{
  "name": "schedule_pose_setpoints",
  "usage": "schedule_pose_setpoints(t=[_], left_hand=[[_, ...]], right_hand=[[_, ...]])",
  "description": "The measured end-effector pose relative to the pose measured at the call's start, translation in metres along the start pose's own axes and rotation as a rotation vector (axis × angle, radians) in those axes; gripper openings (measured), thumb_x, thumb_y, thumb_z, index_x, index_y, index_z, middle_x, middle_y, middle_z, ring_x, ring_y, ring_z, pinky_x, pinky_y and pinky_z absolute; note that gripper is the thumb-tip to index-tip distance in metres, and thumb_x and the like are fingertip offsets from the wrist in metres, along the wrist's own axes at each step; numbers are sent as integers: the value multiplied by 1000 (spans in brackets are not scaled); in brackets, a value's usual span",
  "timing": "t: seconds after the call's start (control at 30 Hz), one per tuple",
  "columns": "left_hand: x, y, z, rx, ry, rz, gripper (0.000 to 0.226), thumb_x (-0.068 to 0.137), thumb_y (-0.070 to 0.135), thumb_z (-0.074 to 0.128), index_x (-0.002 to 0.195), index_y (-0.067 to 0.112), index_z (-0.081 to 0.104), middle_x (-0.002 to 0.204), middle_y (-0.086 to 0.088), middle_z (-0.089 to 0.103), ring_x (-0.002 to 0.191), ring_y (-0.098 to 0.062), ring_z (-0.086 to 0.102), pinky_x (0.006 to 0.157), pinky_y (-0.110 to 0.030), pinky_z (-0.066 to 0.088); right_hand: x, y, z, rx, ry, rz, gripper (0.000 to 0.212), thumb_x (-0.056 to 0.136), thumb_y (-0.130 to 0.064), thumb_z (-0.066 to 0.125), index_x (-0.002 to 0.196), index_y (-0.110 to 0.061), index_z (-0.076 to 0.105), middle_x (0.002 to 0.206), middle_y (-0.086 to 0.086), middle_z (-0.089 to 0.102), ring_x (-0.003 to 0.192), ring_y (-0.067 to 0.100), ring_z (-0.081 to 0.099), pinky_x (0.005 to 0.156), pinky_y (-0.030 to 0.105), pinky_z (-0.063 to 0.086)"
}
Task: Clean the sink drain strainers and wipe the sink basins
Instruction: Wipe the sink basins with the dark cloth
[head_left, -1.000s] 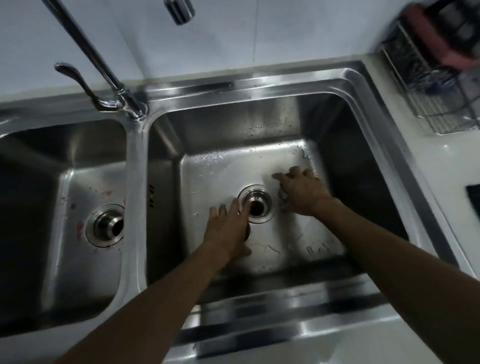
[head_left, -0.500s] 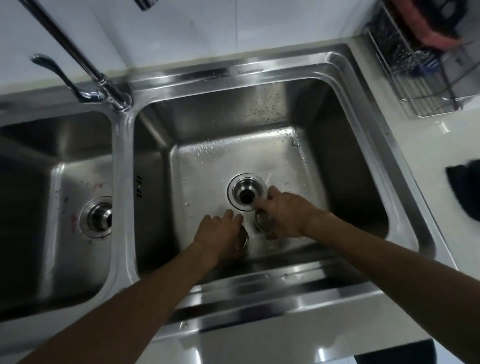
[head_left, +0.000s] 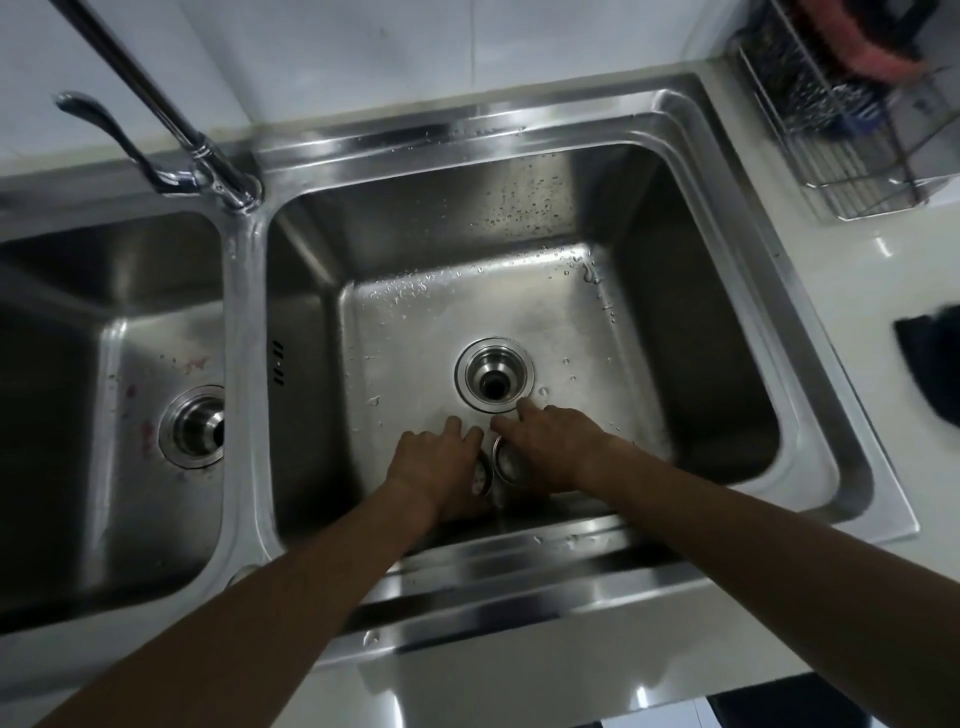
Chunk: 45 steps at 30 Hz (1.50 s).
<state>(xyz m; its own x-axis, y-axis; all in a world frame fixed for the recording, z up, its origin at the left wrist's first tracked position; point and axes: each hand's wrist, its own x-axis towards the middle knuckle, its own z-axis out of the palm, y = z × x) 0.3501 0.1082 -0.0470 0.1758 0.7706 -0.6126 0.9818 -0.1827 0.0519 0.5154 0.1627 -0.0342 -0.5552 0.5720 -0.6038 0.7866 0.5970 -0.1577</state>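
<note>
Both hands are down in the right basin (head_left: 519, 322), near its front wall at about 6 o'clock from the open drain (head_left: 494, 375). The left hand (head_left: 436, 470) lies palm-down over one strainer (head_left: 482, 475), its fingers (head_left: 457, 434) curled loosely over the top, and only the strainer's rim peeks out on the hand's right side. The right hand (head_left: 553, 449) covers a second strainer (head_left: 506, 461) just beside the first, with its index finger stretched toward the drain rim. Whether either hand really has a grip or is just resting on the metal, I can't tell, since the palms hide the contact. The left basin (head_left: 104, 415) has its own drain (head_left: 195, 427) at 9 o'clock, with reddish smears on the floor around it, so that side clearly isn't wiped yet. What could go wrong: the basin floor is beaded with water, and wet steel cups slide easily, so a sloppy pinch could send one skating off. The two strainers look nearly touching, so lifting one could knock the other. Any gunk shaken loose here sits right next to an unprotected drain hole and could wash straight in. A dark cloth (head_left: 930, 364) sits on the bench (head_left: 857, 291) at 3 o'clock, well apart from the hands.
</note>
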Motion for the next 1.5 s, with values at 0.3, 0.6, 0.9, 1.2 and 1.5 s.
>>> schedule_pose_setpoints(t=[0.3, 0.6, 0.9, 1.2, 1.5], left_hand=[[3, 51, -66, -48, 330, 93, 94, 85, 73, 58, 158, 27, 22, 157, -8, 35, 138, -33, 43, 111, -50, 37], [23, 212, -145, -131, 650, 264, 73, 100, 66, 33, 157, 20, 32, 159, -9, 37, 141, -29, 42, 110, -48, 35], [35, 315, -158, -158, 667, 319, 66, 103, 57, 40, 157, 19, 34, 168, -13, 25, 154, -29, 26, 122, -51, 24], [39, 278, -144, -209, 657, 245, 68, 104, 62, 36, 157, 19, 33, 171, -16, 15, 157, -32, 17, 123, -52, 20], [14, 125, -122, -187, 680, -26, 72, 103, 65, 30, 154, 16, 43, 167, -16, 29, 150, -33, 32, 116, -51, 32]], right_hand=[[-84, 59, -55, 11, 323, 120, 62, 95, -50, 59, 144, -23, 32, 135, 10, 49, 120, 31, 56, 91, 44, 55], [-221, 173, -68, 61, 636, 365, 52, 98, -51, 52, 141, -21, 45, 129, 9, 59, 110, 30, 62, 81, 41, 54], [-280, 232, -12, 153, 694, 504, 72, 95, -63, 41, 151, -18, 39, 153, 13, 42, 134, 36, 48, 107, 48, 47], [-253, 231, -11, 128, 708, 397, 50, 92, -20, 69, 138, -6, 57, 144, 25, 51, 118, 43, 60, 91, 48, 57], [-150, 154, -85, 211, 770, 98, 42, 90, -12, 73, 131, -6, 65, 137, 20, 57, 110, 42, 65, 91, 46, 57]])
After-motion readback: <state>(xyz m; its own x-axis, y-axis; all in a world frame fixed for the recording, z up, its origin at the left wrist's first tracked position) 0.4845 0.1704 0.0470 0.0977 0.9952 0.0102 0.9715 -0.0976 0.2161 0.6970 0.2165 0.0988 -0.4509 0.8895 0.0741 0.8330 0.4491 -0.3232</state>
